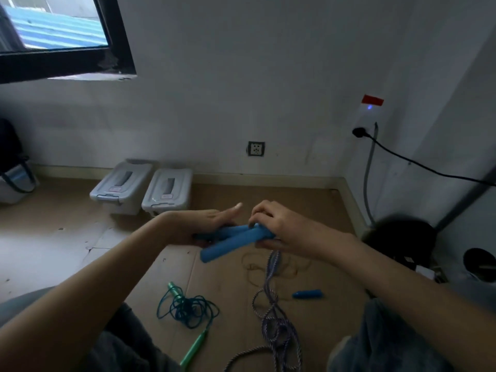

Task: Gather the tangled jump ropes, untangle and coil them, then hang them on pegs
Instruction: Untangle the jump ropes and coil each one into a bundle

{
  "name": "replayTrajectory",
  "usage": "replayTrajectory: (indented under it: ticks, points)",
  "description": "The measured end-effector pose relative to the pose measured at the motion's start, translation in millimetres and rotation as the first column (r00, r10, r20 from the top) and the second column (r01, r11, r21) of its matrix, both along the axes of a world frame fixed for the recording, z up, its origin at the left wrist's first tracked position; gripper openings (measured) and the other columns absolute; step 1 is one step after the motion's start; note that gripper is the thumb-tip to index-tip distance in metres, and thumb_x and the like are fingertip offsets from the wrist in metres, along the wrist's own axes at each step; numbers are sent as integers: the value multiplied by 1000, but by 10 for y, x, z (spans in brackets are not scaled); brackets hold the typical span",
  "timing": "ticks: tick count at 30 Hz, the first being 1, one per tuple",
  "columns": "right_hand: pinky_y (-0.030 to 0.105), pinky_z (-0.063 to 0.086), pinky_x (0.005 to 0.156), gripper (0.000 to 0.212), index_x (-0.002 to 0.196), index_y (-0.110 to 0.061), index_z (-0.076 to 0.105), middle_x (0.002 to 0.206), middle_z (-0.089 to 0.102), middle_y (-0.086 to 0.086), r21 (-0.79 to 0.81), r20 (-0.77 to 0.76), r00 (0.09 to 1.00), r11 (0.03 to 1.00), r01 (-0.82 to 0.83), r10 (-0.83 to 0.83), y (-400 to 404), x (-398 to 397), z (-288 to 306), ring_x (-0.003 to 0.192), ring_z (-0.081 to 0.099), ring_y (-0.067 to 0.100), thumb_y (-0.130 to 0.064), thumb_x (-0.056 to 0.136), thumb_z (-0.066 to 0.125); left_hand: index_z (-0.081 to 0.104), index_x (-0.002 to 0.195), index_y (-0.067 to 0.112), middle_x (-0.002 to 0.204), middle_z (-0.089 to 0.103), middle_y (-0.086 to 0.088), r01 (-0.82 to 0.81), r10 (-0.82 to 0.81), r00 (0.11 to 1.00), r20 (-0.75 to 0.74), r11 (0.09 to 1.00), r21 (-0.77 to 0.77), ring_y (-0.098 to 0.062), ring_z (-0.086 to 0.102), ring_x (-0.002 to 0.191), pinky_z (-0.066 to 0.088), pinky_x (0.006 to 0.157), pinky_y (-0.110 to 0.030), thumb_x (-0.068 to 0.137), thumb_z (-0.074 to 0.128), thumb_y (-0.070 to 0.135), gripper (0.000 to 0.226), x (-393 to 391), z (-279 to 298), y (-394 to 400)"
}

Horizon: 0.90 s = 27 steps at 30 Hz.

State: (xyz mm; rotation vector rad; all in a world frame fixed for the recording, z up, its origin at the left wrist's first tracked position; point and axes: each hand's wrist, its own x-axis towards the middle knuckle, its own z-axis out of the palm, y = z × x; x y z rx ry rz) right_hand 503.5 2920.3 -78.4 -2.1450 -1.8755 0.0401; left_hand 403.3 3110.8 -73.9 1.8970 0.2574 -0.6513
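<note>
Two blue foam handles [230,241] of a jump rope are held side by side in front of me. My left hand [212,224] grips their left ends, thumb raised. My right hand [279,226] pinches their right ends, where a purple-and-white braided rope [271,304] hangs down to the floor and piles up. A tangled teal rope [188,310] with green handles [194,349] lies on the floor below my left arm. Another blue handle [307,294] lies on the floor to the right. A thin tan rope [268,267] lies beneath my hands.
Two grey lidded plastic bins [142,189] stand against the far wall. A black round object [402,240] and a black cable [418,162] are at the right by the corner. The floor is covered with brown cardboard [228,291]. My knees frame the bottom corners.
</note>
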Motion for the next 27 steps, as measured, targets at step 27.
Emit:
replayTrajectory:
  ticks: [27]
  points:
    - [12, 38, 58, 7, 83, -23, 64, 75, 63, -7, -229, -318, 889, 936, 267, -331, -281, 688, -164, 68, 58, -1, -19, 88, 61, 52, 116, 20, 94, 62, 1, 147, -148, 989, 6, 989, 7, -7, 59, 75, 51, 70, -23, 92, 52, 16, 25, 18, -123, 104]
